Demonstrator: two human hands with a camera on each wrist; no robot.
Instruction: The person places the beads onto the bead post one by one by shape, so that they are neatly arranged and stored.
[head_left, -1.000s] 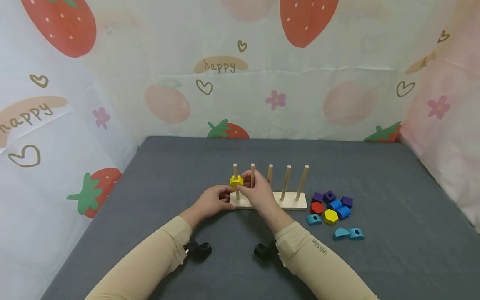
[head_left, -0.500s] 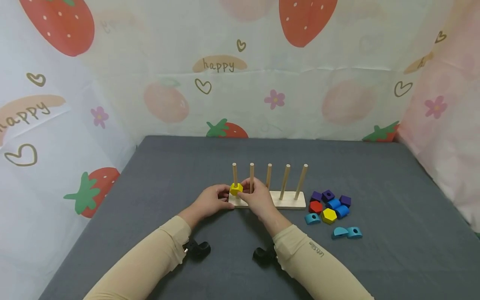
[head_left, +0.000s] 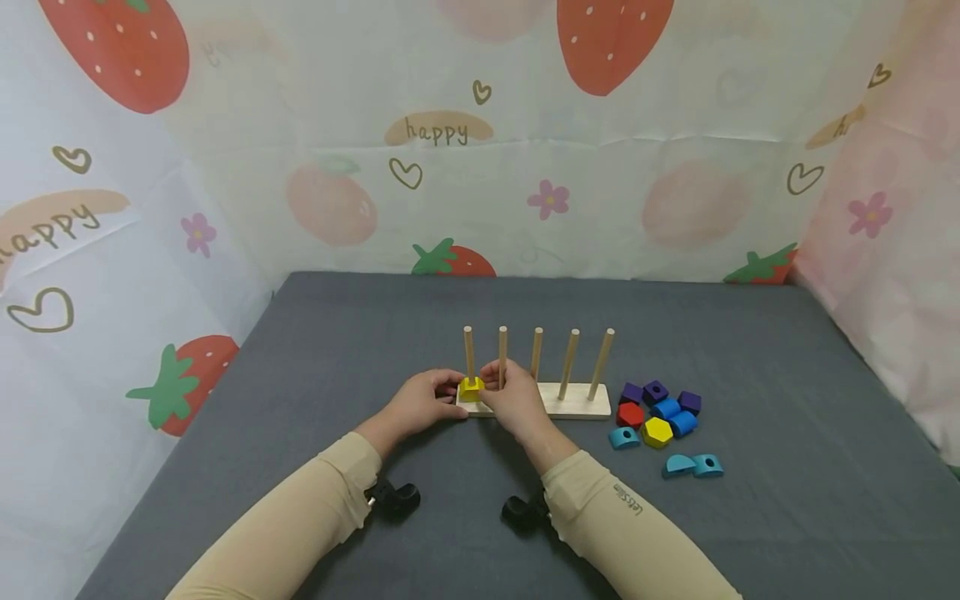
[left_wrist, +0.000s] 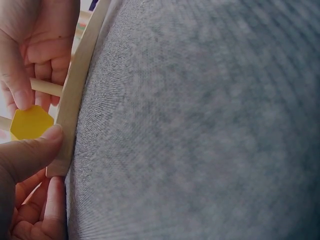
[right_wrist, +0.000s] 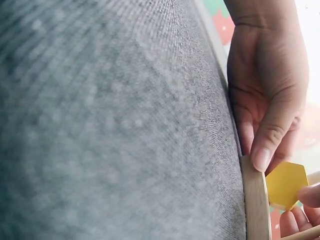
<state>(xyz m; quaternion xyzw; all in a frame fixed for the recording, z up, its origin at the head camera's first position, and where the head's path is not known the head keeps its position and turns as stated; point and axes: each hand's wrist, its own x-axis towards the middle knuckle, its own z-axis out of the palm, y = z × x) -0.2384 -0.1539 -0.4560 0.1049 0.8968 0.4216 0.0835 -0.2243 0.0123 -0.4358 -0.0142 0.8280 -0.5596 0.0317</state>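
Head view: on a grey-covered table point(head_left: 345, 333), a wooden base point(head_left: 573, 402) lies lengthwise from left to right, with five upright pegs. The left hand point(head_left: 423, 400) grips the base's left end. The right hand point(head_left: 521, 396) pinches a yellow block point(head_left: 471, 390), threaded low on the leftmost peg point(head_left: 468, 350). No block shows on the other four pegs point(head_left: 569, 365), so the work looks barely begun. Ten pieces lie loose to the right: three purple cubes point(head_left: 655, 392), two blue cylinders point(head_left: 683, 424), a red hexagon point(head_left: 630, 414), a second yellow hexagon point(head_left: 657, 432) and three light-blue half-rounds point(head_left: 707, 466).

Left wrist view: the yellow block's six-sided face is turned toward the person. The right thumb presses its edge; the left thumb and fingers close around the base's end. The peg runs through the block's sides, so its hole points straight up and down.

Right wrist view: one flat side of the block faces down to the base, nearly seated; whether it touches is unclear. The hexagon looks about even, with no clear long axis.
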